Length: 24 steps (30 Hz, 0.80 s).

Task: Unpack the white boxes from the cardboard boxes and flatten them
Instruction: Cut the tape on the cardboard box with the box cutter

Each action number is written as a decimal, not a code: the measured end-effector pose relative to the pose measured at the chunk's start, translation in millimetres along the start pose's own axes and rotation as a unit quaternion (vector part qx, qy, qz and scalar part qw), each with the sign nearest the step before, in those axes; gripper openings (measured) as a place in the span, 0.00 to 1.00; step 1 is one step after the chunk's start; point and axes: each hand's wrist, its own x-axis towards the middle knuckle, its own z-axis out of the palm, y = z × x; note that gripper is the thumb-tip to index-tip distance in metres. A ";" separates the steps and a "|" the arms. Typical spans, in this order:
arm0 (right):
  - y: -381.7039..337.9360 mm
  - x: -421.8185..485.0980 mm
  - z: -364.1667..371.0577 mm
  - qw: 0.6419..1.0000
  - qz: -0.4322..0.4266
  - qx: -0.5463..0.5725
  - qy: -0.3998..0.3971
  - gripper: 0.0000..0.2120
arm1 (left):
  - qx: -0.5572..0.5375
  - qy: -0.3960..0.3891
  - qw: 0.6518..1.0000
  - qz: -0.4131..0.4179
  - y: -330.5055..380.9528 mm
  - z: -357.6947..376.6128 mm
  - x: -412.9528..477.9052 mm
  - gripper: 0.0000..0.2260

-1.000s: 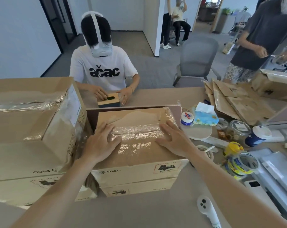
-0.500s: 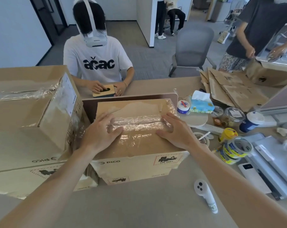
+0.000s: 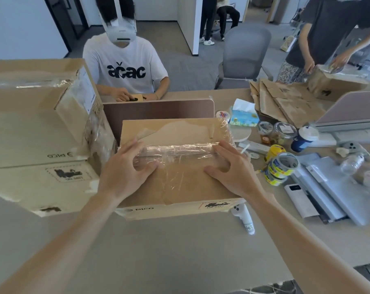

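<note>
Here, lowest in the frame, two bare forearms reach up across the grey table (image 3: 158, 251) to a cardboard box (image 3: 179, 187) at the centre. It sits square to the person and close to the table's near edge, probably so both hands can work on its top at once.

The left hand (image 3: 124, 170) lies over the left end of a wrinkled strip of clear tape (image 3: 177, 150). Its fingers curl over the raised ridge and its thumb is set against the lower side, so it seems to pinch the tape to peel it. The right hand (image 3: 230, 168) grasps nothing. Its arched fingertips and outstretched thumb press down by the strip's right end, likely to hold the lid steady against the pull.

The flaps are closed and no white boxes show. I judge they are inside, so unpacking has not begun.

A white controller (image 3: 244, 215) lies just right of the box's front corner. Larger sealed boxes (image 3: 31, 128) are stacked at the left of the frame. Toward the upper right lies a heap of flattened cardboard (image 3: 285, 100), where finished boxes seem to go. Beyond a brown divider (image 3: 158, 109), another seated person (image 3: 124, 64) handles a small box.
</note>
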 end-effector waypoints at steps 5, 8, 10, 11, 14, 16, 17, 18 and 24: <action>24.4 -75.2 -3.3 0.999 -0.001 0.034 -0.007 0.30 | 0.001 0.015 0.999 -0.036 21.4 13.7 -79.4 0.27; 43.4 -119.9 -2.3 0.999 0.007 0.047 -0.020 0.31 | 0.000 0.006 0.999 -0.044 29.0 26.3 -126.1 0.28; 56.2 -146.1 1.5 0.998 0.010 0.050 -0.034 0.30 | -0.007 -0.007 0.999 -0.049 30.8 36.6 -154.3 0.28; 62.3 -157.5 4.3 0.998 0.014 0.055 -0.042 0.30 | -0.005 -0.015 0.998 -0.053 31.4 42.1 -166.8 0.27; 78.9 -186.2 13.5 0.995 0.033 0.067 -0.067 0.29 | -0.004 -0.043 0.997 -0.071 30.8 59.0 -198.0 0.26; 88.0 -199.2 19.1 0.993 0.038 0.064 -0.087 0.28 | -0.011 -0.057 0.995 -0.082 27.4 70.2 -212.3 0.27; 92.5 -203.4 22.0 0.993 0.041 0.061 -0.096 0.28 | -0.011 -0.064 0.994 -0.086 24.8 75.9 -217.4 0.27; 96.4 -205.7 24.8 0.992 0.044 0.058 -0.101 0.28 | -0.008 -0.070 0.994 -0.089 22.4 81.3 -220.8 0.27; 112.4 -204.7 47.9 0.989 0.055 0.053 -0.123 0.27 | -0.003 -0.104 0.988 -0.110 2.7 107.9 -221.6 0.33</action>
